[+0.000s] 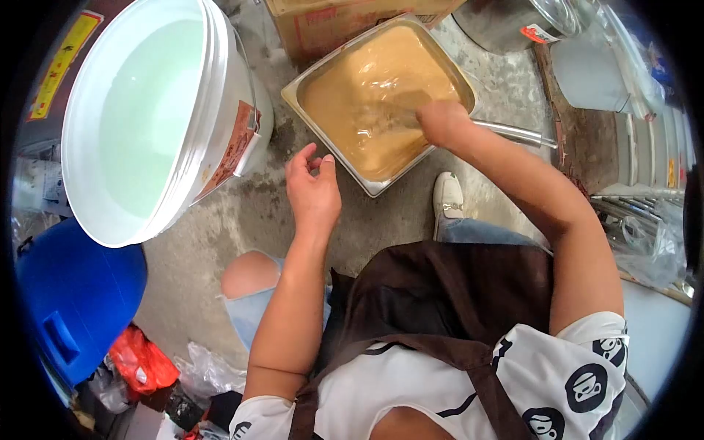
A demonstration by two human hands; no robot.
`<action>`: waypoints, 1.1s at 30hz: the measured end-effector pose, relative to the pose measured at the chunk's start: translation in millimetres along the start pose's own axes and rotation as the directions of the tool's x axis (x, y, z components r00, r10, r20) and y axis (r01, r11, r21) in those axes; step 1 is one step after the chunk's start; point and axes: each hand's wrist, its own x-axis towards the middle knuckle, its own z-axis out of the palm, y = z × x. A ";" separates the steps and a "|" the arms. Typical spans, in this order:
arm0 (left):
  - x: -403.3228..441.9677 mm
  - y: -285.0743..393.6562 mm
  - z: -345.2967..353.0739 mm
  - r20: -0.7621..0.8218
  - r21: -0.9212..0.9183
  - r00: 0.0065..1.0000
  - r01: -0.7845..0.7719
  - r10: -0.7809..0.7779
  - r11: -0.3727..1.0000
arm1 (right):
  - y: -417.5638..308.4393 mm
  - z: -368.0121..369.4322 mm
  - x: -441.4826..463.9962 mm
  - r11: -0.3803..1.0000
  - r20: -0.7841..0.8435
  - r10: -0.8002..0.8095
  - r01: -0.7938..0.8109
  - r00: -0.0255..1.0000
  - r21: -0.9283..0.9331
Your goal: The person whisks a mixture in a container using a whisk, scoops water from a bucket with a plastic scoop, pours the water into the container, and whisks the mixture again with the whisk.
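Note:
A rectangular metal pan on the concrete floor holds tan liquid with a rippled, shiny surface. My right hand is closed around a long-handled metal whisk. Its handle sticks out past the pan's right rim, while its head is in the liquid, blurred and partly hidden. Just outside the pan's lower left side, my left hand hangs with its fingers apart and slightly curled, holding nothing. A small gap seems to separate it from the rim.
A large white bucket of pale greenish liquid stands left, above a blue plastic barrel. Behind the pan is a cardboard box. A metal pot is at upper right, and plastic bags lie lower left.

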 end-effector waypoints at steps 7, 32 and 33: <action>-3.9 -3.1 -2.8 -0.006 0.037 1.000 0.000 0.000 0.999 | 56.6 -25.7 15.5 0.990 -0.034 0.135 -0.136 0.990 -0.039; -5.7 -5.1 -11.2 -0.049 0.022 0.998 -0.039 0.041 0.999 | 27.8 -41.3 15.0 0.997 -0.025 0.071 -0.072 0.997 -0.041; -5.1 -6.0 -10.4 -0.050 0.019 0.998 -0.042 0.043 0.999 | 8.4 -29.0 10.8 0.997 -0.003 -0.013 0.013 1.000 -0.071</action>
